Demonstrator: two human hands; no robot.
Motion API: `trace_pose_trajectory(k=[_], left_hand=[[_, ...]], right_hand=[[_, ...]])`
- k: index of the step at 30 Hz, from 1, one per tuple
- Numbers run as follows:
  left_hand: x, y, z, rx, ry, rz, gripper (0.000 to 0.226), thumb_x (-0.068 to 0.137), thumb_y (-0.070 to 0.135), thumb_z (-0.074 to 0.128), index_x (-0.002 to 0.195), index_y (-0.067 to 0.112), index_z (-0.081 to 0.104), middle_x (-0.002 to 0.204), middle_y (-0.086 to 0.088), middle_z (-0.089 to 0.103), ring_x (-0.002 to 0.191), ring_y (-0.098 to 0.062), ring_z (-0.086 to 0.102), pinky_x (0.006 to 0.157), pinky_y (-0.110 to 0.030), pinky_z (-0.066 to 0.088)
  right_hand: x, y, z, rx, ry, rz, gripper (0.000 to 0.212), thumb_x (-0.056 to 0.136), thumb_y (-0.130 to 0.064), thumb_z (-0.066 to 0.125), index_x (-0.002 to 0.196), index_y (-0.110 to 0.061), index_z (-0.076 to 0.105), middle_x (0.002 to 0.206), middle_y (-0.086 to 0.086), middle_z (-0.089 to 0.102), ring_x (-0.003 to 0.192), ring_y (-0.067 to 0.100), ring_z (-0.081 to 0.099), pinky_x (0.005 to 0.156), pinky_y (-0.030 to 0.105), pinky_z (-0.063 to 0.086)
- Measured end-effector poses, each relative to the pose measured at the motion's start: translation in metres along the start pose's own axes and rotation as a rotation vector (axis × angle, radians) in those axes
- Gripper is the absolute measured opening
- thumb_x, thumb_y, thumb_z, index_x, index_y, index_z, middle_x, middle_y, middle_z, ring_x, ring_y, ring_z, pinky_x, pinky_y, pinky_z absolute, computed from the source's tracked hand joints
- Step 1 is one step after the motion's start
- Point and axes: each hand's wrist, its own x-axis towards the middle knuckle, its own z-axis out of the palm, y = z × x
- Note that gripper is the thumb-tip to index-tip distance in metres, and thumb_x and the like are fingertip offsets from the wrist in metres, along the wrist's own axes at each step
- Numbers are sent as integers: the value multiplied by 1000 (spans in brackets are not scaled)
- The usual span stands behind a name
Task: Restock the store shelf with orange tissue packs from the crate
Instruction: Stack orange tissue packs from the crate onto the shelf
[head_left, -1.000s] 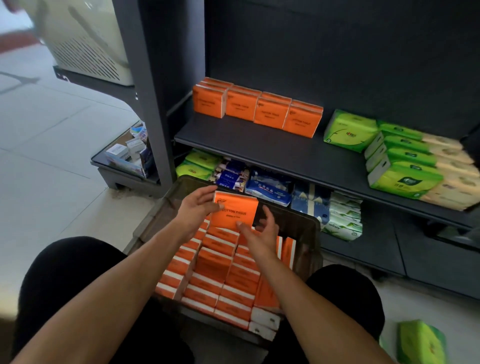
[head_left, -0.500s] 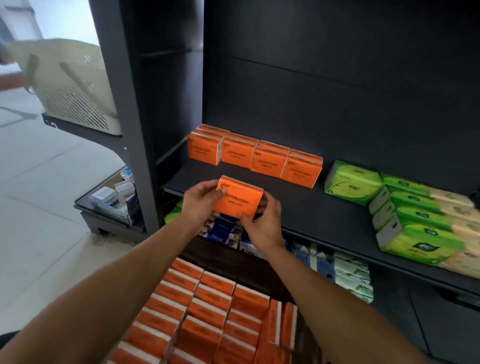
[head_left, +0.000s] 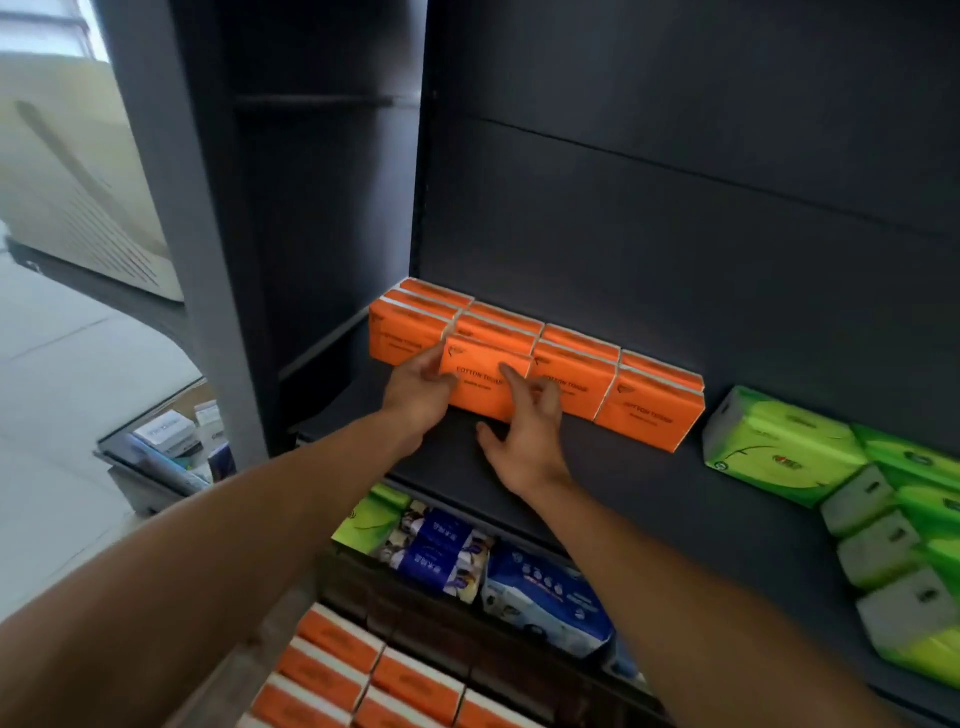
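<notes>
Up from the crate has come one orange tissue pack, which half a second ago was held in the air in front of the shelf and now sits on the shelf board. It stands on a long edge, printed face toward the aisle, its long axis running along the shelf, in front of the row of orange packs at the back and touching them. The left hand holds its left end with fingers curled round it. The right hand has its fingers spread and nearly straight, fingertips pressed against the printed face, thumb down by the board. Right of the orange row, well apart from the pack, lie green tissue packs. Below the shelf are blue packs and another green one. More orange packs fill the crate under the arms. Nothing stands between the pack and the row.
</notes>
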Motion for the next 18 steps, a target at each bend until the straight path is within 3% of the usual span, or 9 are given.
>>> trace_pose_trajectory(k=[2, 5, 8, 11, 14, 18], left_hand=[[8, -4, 4, -18, 6, -15, 50, 94, 7, 60, 138, 30, 54, 97, 7, 65, 85, -5, 60, 84, -22, 51], [13, -10, 6, -15, 5, -30, 57, 90, 9, 65, 142, 29, 49, 103, 2, 67, 102, -13, 63, 100, -35, 51], [10, -14, 5, 17, 45, -19, 50, 88, 12, 68, 132, 30, 54, 106, 3, 68, 105, -17, 64, 95, -32, 52], [6, -13, 1, 124, 217, 18, 40, 84, 17, 67, 122, 25, 54, 118, 1, 59, 106, -16, 60, 91, -28, 49], [10, -7, -5, 220, 373, 41, 58, 80, 23, 71, 132, 23, 45, 141, -5, 30, 125, -24, 44, 108, -32, 39], [27, 7, -18, 221, 352, -30, 97, 75, 24, 77, 151, 34, 17, 158, -6, 8, 142, -32, 25, 116, -45, 30]], right_hand=[[4, 1, 8, -9, -2, 20, 78, 89, -21, 69, 153, -28, 26, 143, 5, 16, 135, 18, 21, 109, 19, 20], [3, 3, 17, -15, -4, 43, 79, 89, -20, 68, 154, -28, 23, 145, 4, 11, 137, 18, 17, 110, 21, 22], [2, 2, 20, -28, -23, 40, 79, 90, -20, 66, 154, -25, 22, 148, 5, 7, 141, 22, 15, 110, 22, 21], [2, 0, 17, -38, -68, 63, 82, 90, -21, 66, 156, -26, 17, 150, 3, 3, 143, 23, 11, 110, 22, 19], [3, -4, 14, -19, -90, 90, 84, 90, -21, 66, 156, -28, 14, 151, 0, 1, 143, 23, 10, 111, 23, 18], [0, -6, 15, 10, -109, 106, 85, 92, -26, 64, 157, -32, 10, 151, -3, 0, 144, 22, 8, 112, 25, 16]])
